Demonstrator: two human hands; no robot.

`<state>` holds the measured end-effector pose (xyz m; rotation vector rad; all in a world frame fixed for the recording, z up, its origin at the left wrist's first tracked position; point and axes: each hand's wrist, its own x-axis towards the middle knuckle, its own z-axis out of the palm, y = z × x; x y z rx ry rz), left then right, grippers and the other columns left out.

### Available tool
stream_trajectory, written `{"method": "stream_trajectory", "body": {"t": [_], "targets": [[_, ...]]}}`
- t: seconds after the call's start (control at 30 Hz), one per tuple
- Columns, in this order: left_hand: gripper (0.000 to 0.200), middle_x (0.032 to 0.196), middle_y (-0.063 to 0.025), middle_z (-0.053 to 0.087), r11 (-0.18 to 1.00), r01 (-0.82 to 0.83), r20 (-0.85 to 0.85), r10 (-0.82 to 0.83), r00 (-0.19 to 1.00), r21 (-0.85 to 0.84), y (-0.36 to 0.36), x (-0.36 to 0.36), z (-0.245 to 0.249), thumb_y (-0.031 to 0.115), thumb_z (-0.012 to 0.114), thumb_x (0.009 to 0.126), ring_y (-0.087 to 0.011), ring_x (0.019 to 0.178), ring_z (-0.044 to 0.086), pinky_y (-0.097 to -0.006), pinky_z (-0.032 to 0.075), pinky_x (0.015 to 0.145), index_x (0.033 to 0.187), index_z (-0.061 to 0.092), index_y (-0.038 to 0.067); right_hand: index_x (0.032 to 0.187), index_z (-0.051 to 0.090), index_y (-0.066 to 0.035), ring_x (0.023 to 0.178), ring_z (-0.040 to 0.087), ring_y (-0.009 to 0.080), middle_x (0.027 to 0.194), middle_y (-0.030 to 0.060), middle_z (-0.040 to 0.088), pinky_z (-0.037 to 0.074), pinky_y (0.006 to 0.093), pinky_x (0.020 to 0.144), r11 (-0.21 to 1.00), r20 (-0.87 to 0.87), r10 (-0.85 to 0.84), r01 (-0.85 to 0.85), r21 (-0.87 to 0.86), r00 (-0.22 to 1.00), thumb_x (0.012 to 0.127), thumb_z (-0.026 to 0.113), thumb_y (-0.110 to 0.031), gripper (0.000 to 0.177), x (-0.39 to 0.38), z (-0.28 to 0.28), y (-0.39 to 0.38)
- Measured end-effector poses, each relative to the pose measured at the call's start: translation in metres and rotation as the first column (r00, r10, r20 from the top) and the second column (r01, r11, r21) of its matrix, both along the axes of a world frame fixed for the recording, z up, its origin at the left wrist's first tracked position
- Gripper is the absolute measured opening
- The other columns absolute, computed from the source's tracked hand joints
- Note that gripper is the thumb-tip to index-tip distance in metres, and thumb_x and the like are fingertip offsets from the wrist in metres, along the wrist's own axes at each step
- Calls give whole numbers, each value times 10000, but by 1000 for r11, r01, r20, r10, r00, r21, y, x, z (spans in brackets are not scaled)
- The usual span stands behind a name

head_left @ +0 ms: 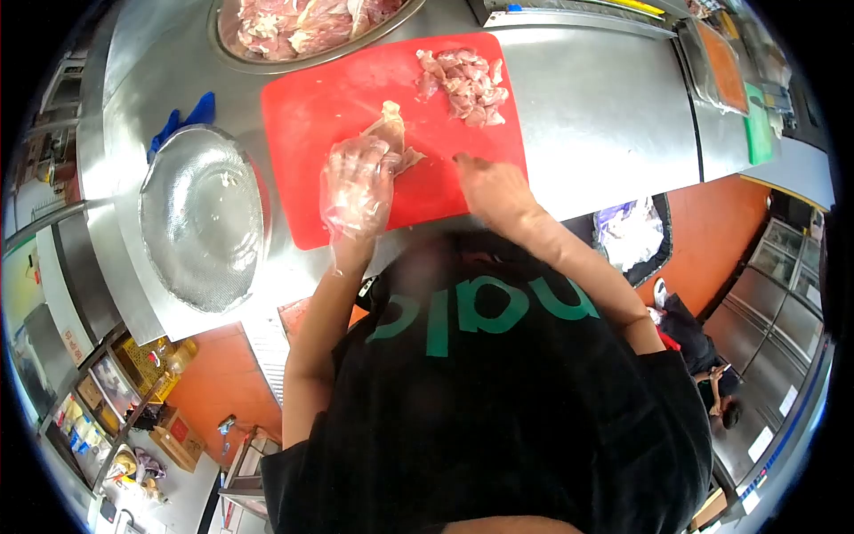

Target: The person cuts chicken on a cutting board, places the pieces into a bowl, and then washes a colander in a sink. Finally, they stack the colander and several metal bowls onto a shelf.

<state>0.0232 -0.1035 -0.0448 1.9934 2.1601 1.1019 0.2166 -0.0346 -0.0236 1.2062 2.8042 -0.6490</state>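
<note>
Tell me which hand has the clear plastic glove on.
The left hand, at the larger meat on the red board; the right hand shows no such glove.

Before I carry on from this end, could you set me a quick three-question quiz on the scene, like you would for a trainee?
1. Multiple choice: where on the red cutting board does the pile of small meat pieces lie?
a) near the far left corner
b) near the far right corner
c) near the near left corner

2. True or false: the metal bowl beyond the board holds raw meat.

3. Fill in the blank: the left hand wears a clear plastic ____, while the right hand is bare.

Key: 1 b; 2 true; 3 glove.
</note>
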Motion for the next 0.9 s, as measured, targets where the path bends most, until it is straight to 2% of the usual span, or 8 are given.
{"method": "stream_trajectory", "body": {"t": [0.27,0.47,0.53,0.63,0.77,0.83,0.87,0.9], "targets": [[303,992,-132,605,977,148,-192,-176,966,-151,23,-9,-8,95,557,770,-300,986,558,-404,449,858,1068,597,53,935,442,34,557,599,349,694,201,582,485,429,485,998,122,67,-65,-15,990,764,487,-6,182,-8,4,-17],[310,1010,-135,614,977,215,73,-215,974,7,26,-6,-2,87,581,759,-307,951,578,-425,463,842,1064,593,31,996,420,48,694,628,357,758,220,605,506,446,589,992,-51,91,-95,-80,995,836,416,-38,183,-69,-21,8],[322,1067,-152,604,938,177,242,-105,965,-297,22,-5,-6,98,582,769,-325,982,567,-418,452,863,1084,594,28,1002,412,50,726,627,364,779,227,609,506,452,610,989,2,93,-92,-115,996,849,398,-43,180,-82,-18,16],[271,1050,-151,606,983,184,-2,-184,983,23,26,-5,1,111,580,780,-318,948,575,-414,465,790,1039,606,39,995,397,37,743,619,395,809,244,611,493,483,625,966,142,58,-20,-258,988,863,388,-61,164,-58,-5,14],[236,957,-131,623,983,179,8,-180,984,33,21,-10,21,151,592,798,-297,873,595,-402,473,721,1007,610,45,996,394,8,687,598,425,738,222,604,474,505,590,968,180,-33,76,-238,983,835,450,-35,175,46,-11,-29],[257,883,-119,630,808,247,466,38,884,-535,33,-12,53,179,597,811,-286,824,608,-397,482,701,1029,602,41,993,396,0,672,592,428,713,214,600,470,509,582,961,222,-69,125,-249,973,831,466,-28,179,71,-7,-45],[233,855,-128,636,627,277,639,476,604,-728,44,-7,76,191,594,819,-303,815,613,-390,484,701,990,617,34,990,399,-6,665,592,426,696,210,597,467,511,581,959,191,-87,134,-249,978,836,472,-36,174,79,-4,-52],[233,855,-128,636,625,285,641,466,611,-726,51,-9,57,191,594,819,-303,815,613,-390,484,701,990,617,34,988,402,-12,658,591,423,678,205,593,464,513,580,957,160,-107,145,-251,981,841,479,-44,168,84,-4,-58]]}}
